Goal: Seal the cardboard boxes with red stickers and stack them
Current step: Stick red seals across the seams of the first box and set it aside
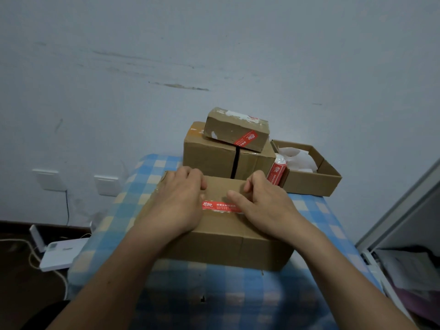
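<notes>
Your left hand (177,206) lies flat and your right hand (264,206) presses the red sticker (217,206) onto the near box (223,239); next, lift it onto the stack (209,158).

Scuffed pale wall (214,55); two sockets (51,179); dark floor (14,282).

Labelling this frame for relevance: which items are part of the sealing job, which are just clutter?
Job:
near box
red sticker
left hand
right hand
stacked boxes
sticker roll

Clutter:
open tray box
white device on floor
wall sockets
</notes>
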